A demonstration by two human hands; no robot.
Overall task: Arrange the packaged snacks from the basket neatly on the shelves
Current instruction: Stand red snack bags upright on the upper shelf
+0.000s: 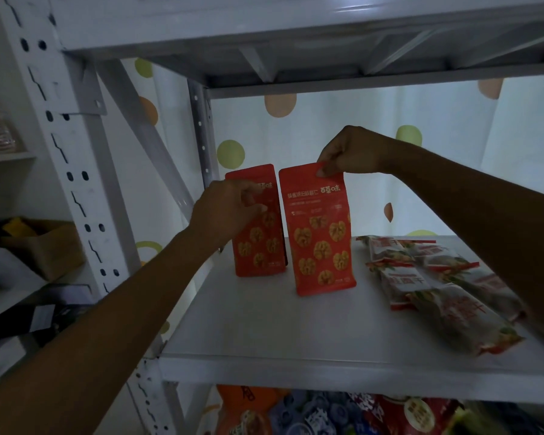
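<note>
Two red walnut snack bags stand upright side by side on the white shelf (264, 328). My left hand (223, 208) holds the upper part of the left red bag (261, 246), fingers curled on its front. My right hand (346, 152) pinches the top right corner of the right red bag (321, 233), which stands slightly nearer the front. The bags almost touch along their inner edges.
Several flat white-and-red snack packets (434, 277) lie in a loose pile on the right of the shelf. More packaged snacks (327, 416) fill the shelf below. A white perforated upright (76, 171) stands at left, a cardboard box (44, 246) beyond it. A shelf board (296, 36) hangs overhead.
</note>
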